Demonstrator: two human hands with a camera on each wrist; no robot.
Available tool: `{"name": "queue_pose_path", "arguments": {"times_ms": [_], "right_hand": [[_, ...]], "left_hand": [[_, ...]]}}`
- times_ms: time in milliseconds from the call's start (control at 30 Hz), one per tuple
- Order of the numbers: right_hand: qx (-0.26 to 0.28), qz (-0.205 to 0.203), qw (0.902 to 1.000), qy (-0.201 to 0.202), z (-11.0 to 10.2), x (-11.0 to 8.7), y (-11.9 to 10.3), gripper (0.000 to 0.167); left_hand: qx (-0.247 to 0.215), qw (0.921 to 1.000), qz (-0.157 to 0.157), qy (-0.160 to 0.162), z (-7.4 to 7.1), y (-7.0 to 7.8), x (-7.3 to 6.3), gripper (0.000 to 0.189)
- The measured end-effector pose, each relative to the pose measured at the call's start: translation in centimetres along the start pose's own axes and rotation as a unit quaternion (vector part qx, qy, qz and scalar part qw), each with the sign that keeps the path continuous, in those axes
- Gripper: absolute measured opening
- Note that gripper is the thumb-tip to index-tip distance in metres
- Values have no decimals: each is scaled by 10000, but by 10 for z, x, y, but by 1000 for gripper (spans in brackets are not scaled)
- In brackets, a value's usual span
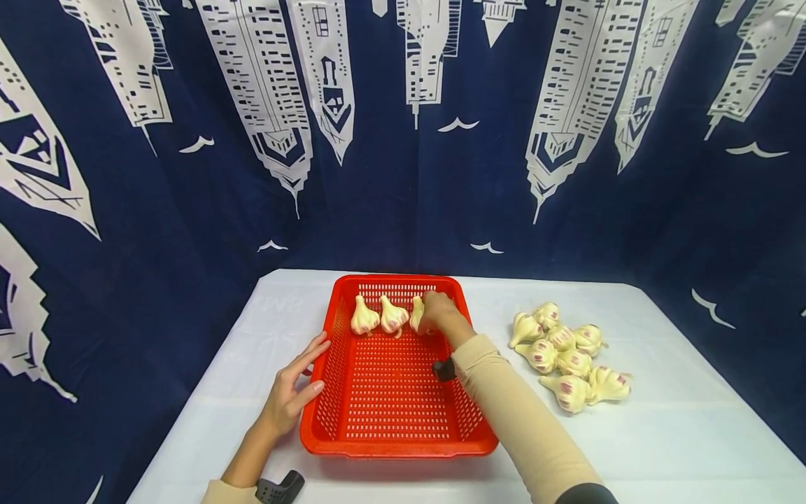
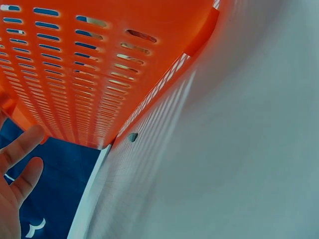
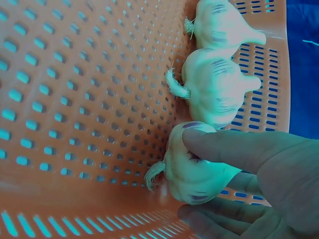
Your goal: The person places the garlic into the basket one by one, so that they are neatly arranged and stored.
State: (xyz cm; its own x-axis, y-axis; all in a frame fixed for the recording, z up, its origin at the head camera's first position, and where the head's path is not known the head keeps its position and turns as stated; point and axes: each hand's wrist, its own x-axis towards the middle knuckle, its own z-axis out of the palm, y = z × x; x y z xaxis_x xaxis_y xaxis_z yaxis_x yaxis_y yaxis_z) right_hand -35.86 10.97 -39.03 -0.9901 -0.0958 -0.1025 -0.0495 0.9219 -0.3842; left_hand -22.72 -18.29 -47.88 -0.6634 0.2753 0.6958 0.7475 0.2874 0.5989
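A red perforated plastic basket (image 1: 398, 392) stands on the white table. Along its far wall sit two garlic bulbs, one at the left (image 1: 364, 316) and one in the middle (image 1: 393, 315). Beside them, my right hand (image 1: 439, 312) grips a third garlic bulb (image 3: 192, 164), thumb on one side and fingers on the other, as the right wrist view shows. My left hand (image 1: 294, 392) rests against the basket's left rim with its fingers extended. In the left wrist view its fingers (image 2: 22, 144) lie beside the basket's outer wall.
Several more garlic bulbs (image 1: 569, 357) lie in a pile on the white table (image 1: 680, 434), right of the basket. A dark blue curtain (image 1: 403, 210) with white buildings hangs behind the table and along its sides.
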Motion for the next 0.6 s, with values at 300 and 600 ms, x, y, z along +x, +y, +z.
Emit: {"name": "queue_pose_path", "arguments": {"times_ms": [300,600], "right_hand": [[-77,-6,9999,126,-4,-3,0,59],[-119,-86,9998,158,-9,-6,-1,55]], "left_hand": [[-18,10000,32,-10,1,0,0,59],[-53,10000,78,34,2,1,0,58]]}}
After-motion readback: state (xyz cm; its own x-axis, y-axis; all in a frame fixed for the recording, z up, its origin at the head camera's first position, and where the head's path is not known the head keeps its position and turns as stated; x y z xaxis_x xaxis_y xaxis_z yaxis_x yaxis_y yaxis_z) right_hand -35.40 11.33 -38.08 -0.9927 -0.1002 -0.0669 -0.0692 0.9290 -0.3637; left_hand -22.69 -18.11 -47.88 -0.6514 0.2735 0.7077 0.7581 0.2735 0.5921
